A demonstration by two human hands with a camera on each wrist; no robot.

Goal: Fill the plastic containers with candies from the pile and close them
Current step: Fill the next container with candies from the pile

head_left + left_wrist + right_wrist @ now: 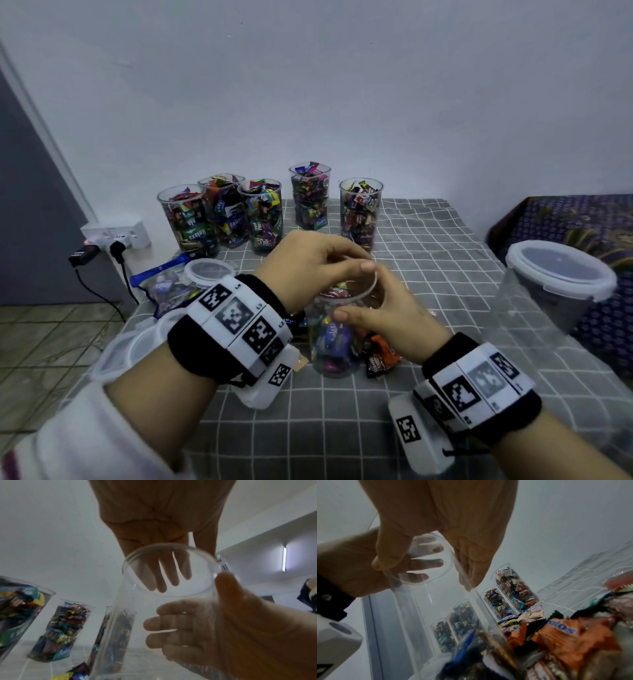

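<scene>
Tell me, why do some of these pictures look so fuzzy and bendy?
Head view: the wide lens bends the table and blurs the lidded tub at the edge. Left wrist view: a bright lamp glares. Right wrist view: the candies sit too close, so they smear.

The left hand (308,263) hovers palm down, fingers straight and spread loosely. The right hand (387,315) sits just below it, fingers and thumb curled in a grip (both wrists wear black bands with white marker blocks).
</scene>
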